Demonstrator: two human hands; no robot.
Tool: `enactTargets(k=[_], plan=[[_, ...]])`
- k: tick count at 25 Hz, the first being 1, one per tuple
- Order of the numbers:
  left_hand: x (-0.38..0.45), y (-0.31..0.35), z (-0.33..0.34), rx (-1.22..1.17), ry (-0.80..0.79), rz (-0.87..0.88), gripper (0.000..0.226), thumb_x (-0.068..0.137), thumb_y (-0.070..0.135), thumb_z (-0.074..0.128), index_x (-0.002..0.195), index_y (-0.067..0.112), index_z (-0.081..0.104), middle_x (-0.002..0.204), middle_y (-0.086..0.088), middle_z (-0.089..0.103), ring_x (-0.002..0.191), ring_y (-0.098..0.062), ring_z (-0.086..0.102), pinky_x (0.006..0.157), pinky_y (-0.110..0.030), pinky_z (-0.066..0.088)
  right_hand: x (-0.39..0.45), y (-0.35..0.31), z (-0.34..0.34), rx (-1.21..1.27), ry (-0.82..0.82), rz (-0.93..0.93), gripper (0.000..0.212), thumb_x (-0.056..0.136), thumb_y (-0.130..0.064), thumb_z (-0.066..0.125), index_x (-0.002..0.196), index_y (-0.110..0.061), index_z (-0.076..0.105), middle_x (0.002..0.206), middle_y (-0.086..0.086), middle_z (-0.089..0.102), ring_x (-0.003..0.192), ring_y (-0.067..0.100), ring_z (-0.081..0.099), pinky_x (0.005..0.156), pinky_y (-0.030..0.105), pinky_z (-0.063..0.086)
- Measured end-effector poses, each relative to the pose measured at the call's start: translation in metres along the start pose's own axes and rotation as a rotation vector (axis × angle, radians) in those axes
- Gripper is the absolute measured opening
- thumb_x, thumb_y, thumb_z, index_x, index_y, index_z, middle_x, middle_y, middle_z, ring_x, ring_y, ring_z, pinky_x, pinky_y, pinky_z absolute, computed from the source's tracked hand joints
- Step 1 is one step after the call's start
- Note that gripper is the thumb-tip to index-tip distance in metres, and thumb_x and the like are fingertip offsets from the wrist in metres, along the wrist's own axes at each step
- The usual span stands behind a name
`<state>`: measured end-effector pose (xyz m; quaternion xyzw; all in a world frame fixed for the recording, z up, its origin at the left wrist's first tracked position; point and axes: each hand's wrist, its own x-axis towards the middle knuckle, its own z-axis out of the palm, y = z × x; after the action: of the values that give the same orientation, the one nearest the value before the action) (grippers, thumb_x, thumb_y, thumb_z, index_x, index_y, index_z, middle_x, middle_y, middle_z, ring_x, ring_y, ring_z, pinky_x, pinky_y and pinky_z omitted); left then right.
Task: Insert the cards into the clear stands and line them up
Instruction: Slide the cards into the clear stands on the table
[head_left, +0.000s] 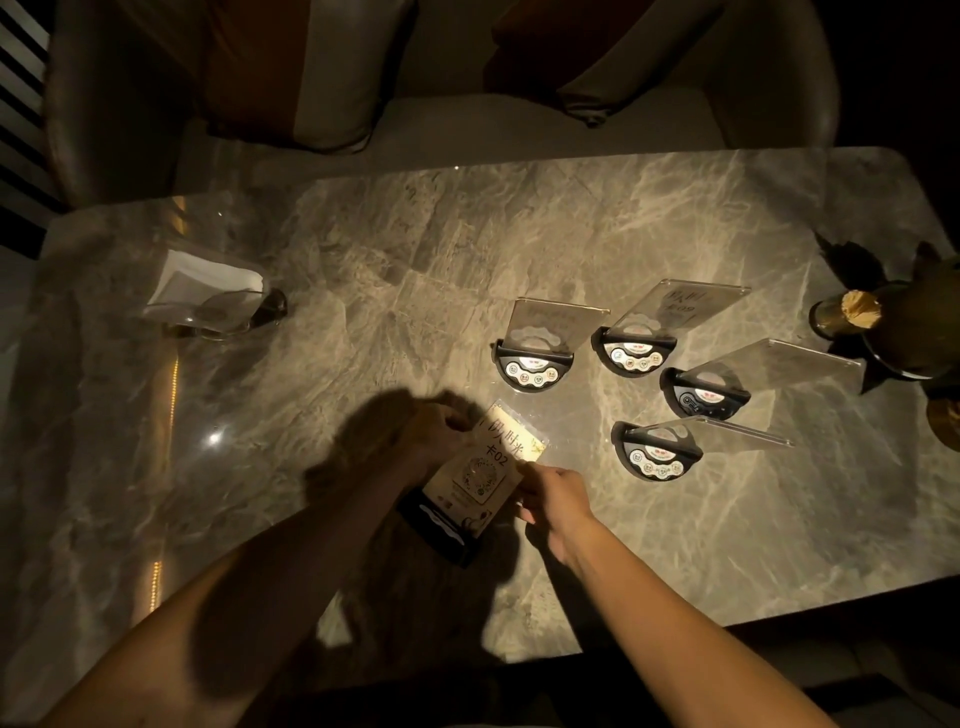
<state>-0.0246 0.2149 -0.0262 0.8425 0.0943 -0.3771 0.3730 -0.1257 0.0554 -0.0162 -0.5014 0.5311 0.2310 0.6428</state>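
Now both hands hold 1 stand above the marble bench (363, 270): the left hand (441, 434) has its fingers closed on the stand's far-left edge, the right hand (553, 493) pinches the cream card (485, 470) at its right edge. To the right, 4 other clear stands (535, 358) sit grouped on the bench, near a bottle (857, 309).
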Motion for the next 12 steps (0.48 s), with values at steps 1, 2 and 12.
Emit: enactTargets(k=[1,2,12], plan=[[0.004,-0.003,0.003,0.013,-0.013,0.005,0.025,0.090,0.013,0.069,0.115,0.011,0.073,0.115,-0.009,0.074,0.109,-0.026,0.068,0.051,-0.004,0.042,-0.001,-0.001,0.000,0.006,-0.014,0.016,0.010,0.088,-0.014,0.067,0.094,-0.008,0.061,0.086,0.025,0.063,0.054,0.024,0.046,0.050,0.030,0.020],[-0.001,0.000,0.003,0.025,-0.002,0.013,0.025,0.091,0.014,0.069,0.115,0.010,0.073,0.115,-0.009,0.074,0.108,-0.026,0.068,0.050,-0.002,0.042,-0.002,-0.002,0.000,0.015,-0.018,0.021,0.011,0.087,-0.013,0.067,0.095,-0.009,0.060,0.086,0.024,0.061,0.056,0.024,0.045,0.052,0.031,0.017],[-0.013,0.043,-0.012,-0.336,-0.094,0.194,0.014,0.084,-0.007,0.072,0.095,0.000,0.068,0.076,-0.013,0.060,0.065,-0.017,0.059,0.055,-0.016,0.053,-0.020,-0.047,-0.017,-0.030,0.118,-0.443,0.009,0.091,0.000,0.059,0.089,-0.006,0.053,0.093,0.023,0.072,0.070,0.029,0.063,0.051,0.034,0.048]])
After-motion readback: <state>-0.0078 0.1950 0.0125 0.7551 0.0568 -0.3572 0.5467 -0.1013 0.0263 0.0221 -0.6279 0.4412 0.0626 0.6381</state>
